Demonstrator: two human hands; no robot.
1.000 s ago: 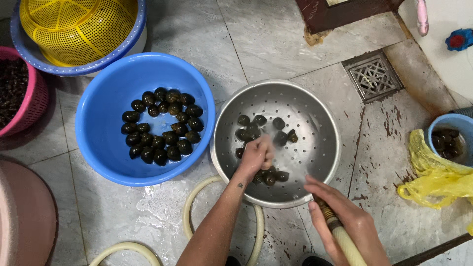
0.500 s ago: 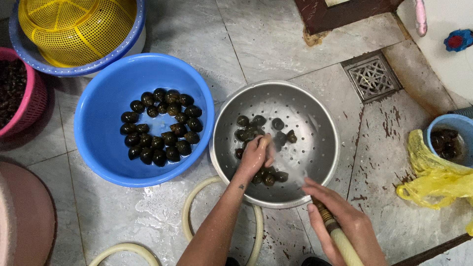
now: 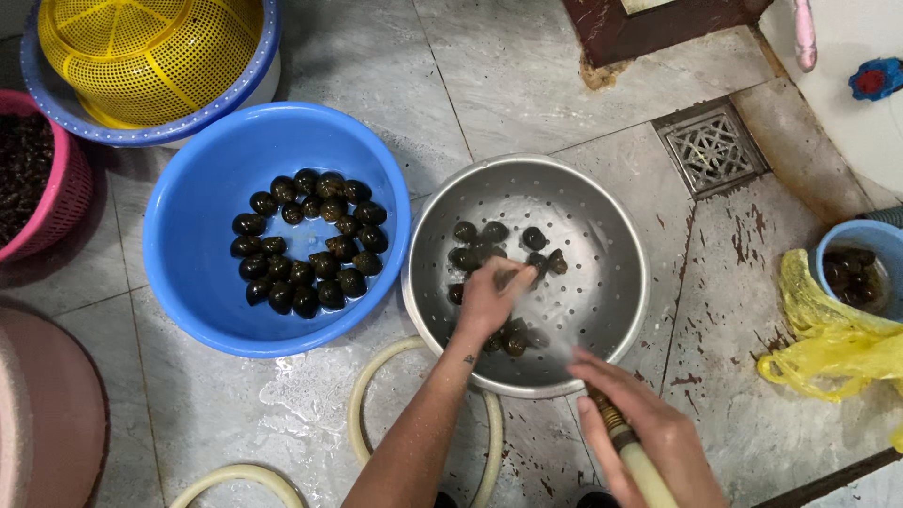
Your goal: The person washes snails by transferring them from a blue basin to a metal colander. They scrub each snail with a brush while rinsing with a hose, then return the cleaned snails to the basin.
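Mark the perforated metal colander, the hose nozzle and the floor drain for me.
Perforated metal colander [image 3: 602, 235], head view, bare inner wall.
Hose nozzle [image 3: 611, 428], head view, ribbed metal tip.
Square floor drain [image 3: 712, 147], head view, grate centre.

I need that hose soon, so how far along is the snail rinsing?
Looks partly done: a batch of dark snails sits in the blue basin. In hand: the left hand works snails in the metal colander while the right hand aims the hose there. Likely left: the colander's handful, and dark contents, probably more snails, fill the pink basket.
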